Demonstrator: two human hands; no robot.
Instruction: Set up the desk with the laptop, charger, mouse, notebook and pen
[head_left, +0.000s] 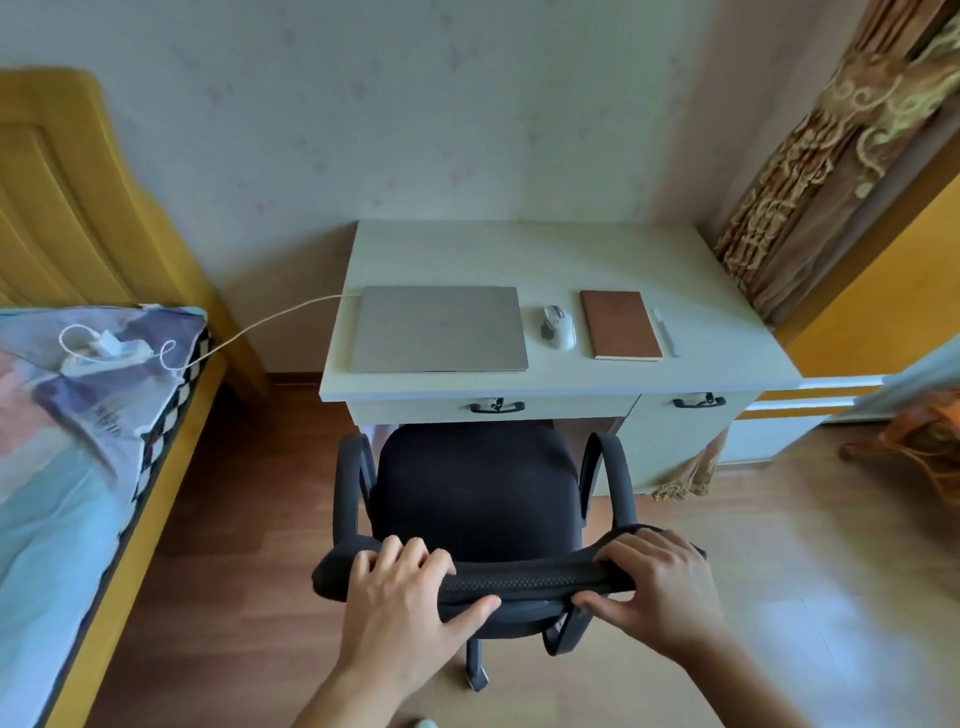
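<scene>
While hands (530, 597) grip chair (475, 483), drawers (493, 408) sit closed.

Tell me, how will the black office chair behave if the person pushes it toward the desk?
The black fabric office chair will probably roll easily: a caster shows under it on smooth wooden floor. It may swivel, so both hands, left hand and right hand, gripping the backrest top help steer. Pushed high, it might tip slightly.
</scene>
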